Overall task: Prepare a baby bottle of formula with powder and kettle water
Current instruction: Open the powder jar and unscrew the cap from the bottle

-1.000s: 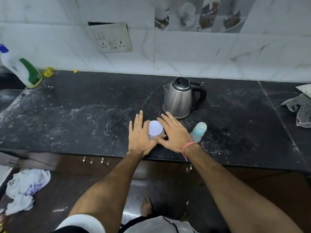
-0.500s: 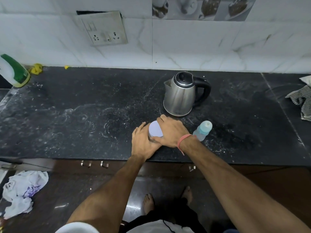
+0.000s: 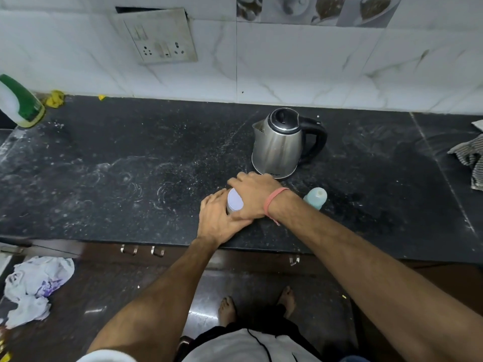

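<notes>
A small powder container with a pale lilac lid (image 3: 234,201) stands near the front edge of the black counter (image 3: 130,178). My left hand (image 3: 217,220) wraps around its body from the left. My right hand (image 3: 252,194), with a pink band on the wrist, lies over the lid and covers most of it. A steel kettle (image 3: 278,146) with a black lid and handle stands just behind my hands. To the right of my right wrist stands a baby bottle (image 3: 315,197) with a light teal cap.
A white and green bottle (image 3: 19,103) stands at the counter's far left and a striped cloth (image 3: 470,160) lies at its right edge. A socket plate (image 3: 159,39) is on the tiled wall. Crumpled plastic bags (image 3: 34,288) lie on the floor at the left.
Both hands were spread flat beside the container a second ago. They have closed in: the left now grips its side and the right has slid over the lid.
</notes>
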